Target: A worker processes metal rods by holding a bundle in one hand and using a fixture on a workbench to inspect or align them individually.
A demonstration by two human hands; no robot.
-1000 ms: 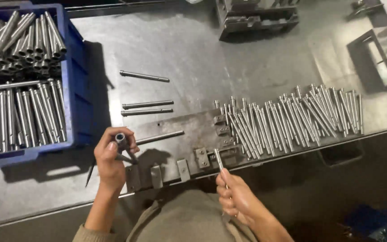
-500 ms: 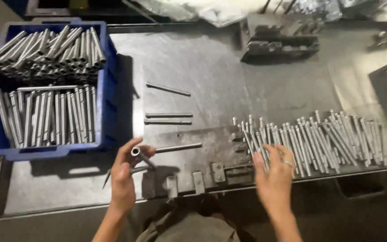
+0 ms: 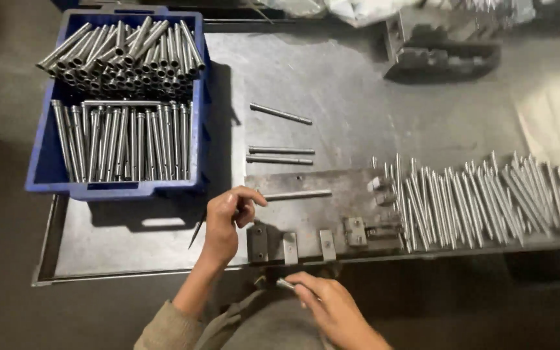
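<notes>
Steel plate: flat grey steel fixture plate [image 3: 332, 214] on the grey metal counter [image 3: 358, 97].
Left hand: left hand [image 3: 225, 220] at the plate's left edge, fingers curled; what they grip, I cannot tell.
Right hand: right hand [image 3: 328, 304] below the plate's front edge, pinching a thin steel pin [image 3: 285, 284].
Pins: loose row of thin steel pins [image 3: 487, 201] right of the plate.
Crate: blue plastic crate of steel tubes [image 3: 121, 110] left of the plate.

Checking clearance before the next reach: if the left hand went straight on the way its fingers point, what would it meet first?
Probably the lone metal rod lying on the fixture plate, just right of the left hand; height above it is unclear.
</notes>
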